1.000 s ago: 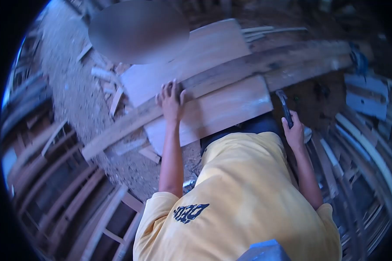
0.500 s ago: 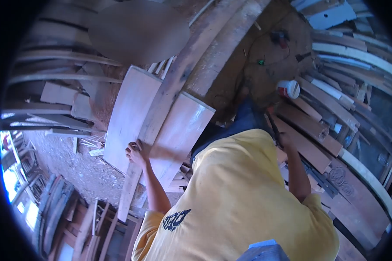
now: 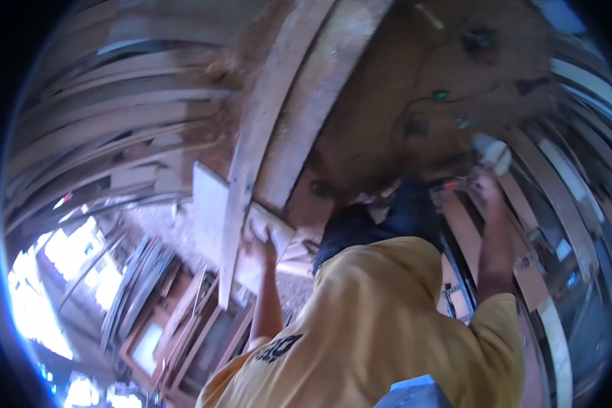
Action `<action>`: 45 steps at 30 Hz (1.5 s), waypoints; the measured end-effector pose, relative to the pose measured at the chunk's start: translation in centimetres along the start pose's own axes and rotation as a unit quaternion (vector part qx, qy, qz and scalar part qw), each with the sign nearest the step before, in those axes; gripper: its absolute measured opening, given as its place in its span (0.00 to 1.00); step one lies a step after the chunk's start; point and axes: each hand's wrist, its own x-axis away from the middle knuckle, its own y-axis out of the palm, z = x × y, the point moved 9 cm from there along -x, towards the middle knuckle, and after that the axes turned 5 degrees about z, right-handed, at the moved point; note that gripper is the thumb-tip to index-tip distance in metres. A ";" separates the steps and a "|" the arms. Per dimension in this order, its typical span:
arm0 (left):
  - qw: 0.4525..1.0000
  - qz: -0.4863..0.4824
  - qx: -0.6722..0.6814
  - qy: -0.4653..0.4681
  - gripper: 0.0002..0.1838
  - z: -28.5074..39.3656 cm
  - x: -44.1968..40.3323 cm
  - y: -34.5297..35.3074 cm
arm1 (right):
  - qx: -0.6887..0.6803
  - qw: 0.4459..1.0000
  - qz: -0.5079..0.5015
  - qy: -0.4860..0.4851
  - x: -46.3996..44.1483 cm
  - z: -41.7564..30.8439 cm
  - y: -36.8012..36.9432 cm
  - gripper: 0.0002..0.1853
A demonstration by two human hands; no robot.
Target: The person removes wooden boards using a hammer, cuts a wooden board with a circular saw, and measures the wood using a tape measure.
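Observation:
My left hand [image 3: 260, 250] is at the near end of a long narrow plank [image 3: 253, 153], beside a wide pale board [image 3: 209, 207] that shows on both sides of the plank. Its fingers are blurred, so their grip is unclear. On the right, my right hand [image 3: 484, 182] is stretched forward against or just in front of a white tub [image 3: 498, 158]. Motion smears these fingers too, and I cannot make out whether they touch the tub.
A thick beam [image 3: 319, 102] runs alongside the plank. Stacked timber [image 3: 115, 115] lies at left, more lumber [image 3: 557, 217] at right. A small green object [image 3: 440, 96] and a dark tool [image 3: 479, 42] lie on the brown floor. Framed panels [image 3: 149, 347] lean at lower left.
My right hand has left the dark-handled tool it was at and moved forward to the white tub. My left hand stays by the plank and board. The camera view has shifted.

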 end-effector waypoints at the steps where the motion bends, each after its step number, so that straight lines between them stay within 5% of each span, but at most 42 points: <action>1: 0.999 -0.012 0.025 0.039 0.39 5.0 -1.0 -1.6 | 0.012 0.998 -0.047 -0.025 -8.6 3.4 -4.8 0.16; 3: 0.991 -0.036 0.092 0.089 0.37 13.4 -2.7 -4.0 | 0.037 0.974 -0.136 -0.180 -14.2 0.0 -8.1 0.23; 5: 0.984 -0.056 0.091 0.145 0.37 20.6 -3.0 -6.4 | 0.032 0.982 -0.142 -0.121 -20.4 -1.2 -11.3 0.26; 6: 0.975 -0.058 0.136 0.166 0.38 23.9 -3.0 -7.9 | 0.107 0.984 0.082 -0.115 -17.9 -3.7 -13.3 0.26; 7: 0.969 -0.110 0.151 0.162 0.37 26.9 -2.7 -9.3 | 0.135 0.985 0.095 -0.052 -19.2 -2.5 -14.9 0.25; 9: 0.964 -0.131 0.167 0.162 0.33 28.5 -2.0 -8.3 | 0.162 0.976 -0.009 -0.146 -25.7 1.9 -16.0 0.24; 11: 0.940 -0.145 0.206 0.230 0.31 30.9 1.1 -9.2 | 0.188 0.977 -0.069 -0.076 -23.0 5.4 -15.1 0.25; 12: 0.940 -0.145 0.210 0.227 0.31 30.6 1.7 -8.9 | 0.265 0.958 -0.088 -0.062 -20.9 5.7 -14.5 0.27; 13: 0.938 -0.168 0.193 0.236 0.30 30.1 2.6 -7.5 | 0.461 0.880 -0.072 -0.083 -17.7 4.8 -12.2 0.31; 15: 0.931 -0.192 0.185 0.250 0.30 29.9 3.5 -6.7 | 0.103 0.950 -0.135 -0.261 -17.8 6.2 -9.9 0.23; 18: 0.929 -0.149 0.183 0.284 0.28 30.5 2.9 -7.2 | 0.207 0.965 -0.118 -0.109 -10.7 8.8 -8.2 0.23; 22: 0.918 -0.112 0.224 0.308 0.30 31.6 -1.0 -7.7 | 0.152 0.969 -0.177 -0.085 -4.5 11.7 -5.7 0.24; 27: 0.920 -0.085 0.258 0.282 0.32 29.2 -3.8 -8.4 | 0.257 0.956 -0.145 -0.001 2.8 10.2 -3.1 0.22; 36: 0.952 -0.055 0.221 0.206 0.46 20.5 -0.5 -4.9 | 0.347 0.926 -0.147 -0.006 9.2 4.7 2.2 0.19; 41: 0.970 -0.053 0.235 0.025 0.52 11.2 1.1 -2.4 | 0.347 0.925 -0.141 -0.066 13.2 -1.0 8.2 0.17; 45: 0.975 -0.044 0.208 0.063 0.48 9.3 1.8 -0.4 | 0.302 0.938 -0.121 -0.120 14.8 -5.9 11.4 0.20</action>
